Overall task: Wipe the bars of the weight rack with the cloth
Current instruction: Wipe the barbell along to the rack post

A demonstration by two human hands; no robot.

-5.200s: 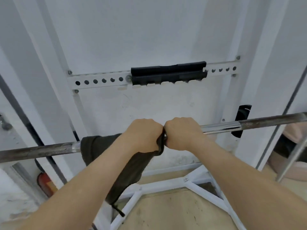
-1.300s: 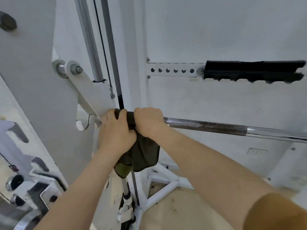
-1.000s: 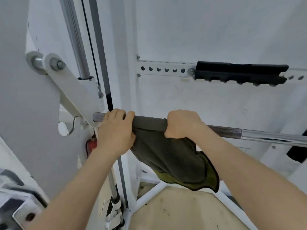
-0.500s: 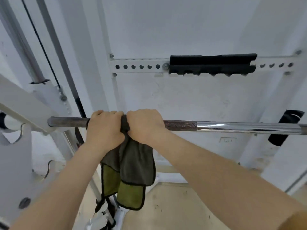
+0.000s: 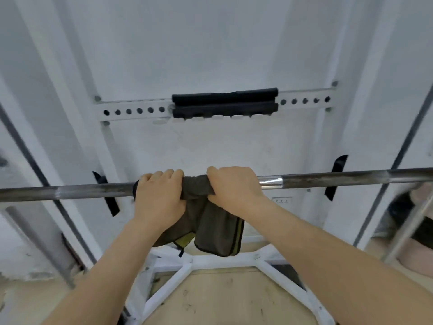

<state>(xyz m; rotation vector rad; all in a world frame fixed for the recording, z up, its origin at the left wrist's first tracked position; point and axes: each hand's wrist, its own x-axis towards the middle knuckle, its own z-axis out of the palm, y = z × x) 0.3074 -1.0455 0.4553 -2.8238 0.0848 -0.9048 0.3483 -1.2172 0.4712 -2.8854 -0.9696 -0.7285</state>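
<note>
A long steel bar point(image 5: 339, 179) runs across the view at chest height, dull grey with a shiny stretch right of my hands. A dark olive cloth point(image 5: 210, 221) with a yellow-green underside is wrapped over the bar and hangs below it. My left hand point(image 5: 159, 195) grips the cloth and bar near the middle. My right hand point(image 5: 232, 186) grips them just to its right, with a short strip of cloth showing between the two.
Behind the bar, a white perforated crossbar point(image 5: 131, 111) carries a black pad point(image 5: 225, 103). White uprights point(image 5: 332, 137) with black hooks point(image 5: 336, 177) stand at either side. A white base frame point(image 5: 194, 261) lies on the tan floor. Slanted steel rods point(image 5: 407, 233) cross at right.
Both hands have slid the cloth rightward along the bar, from its left end by the side bracket to near the middle. The cloth bunched, spread and bunched again on the way.
</note>
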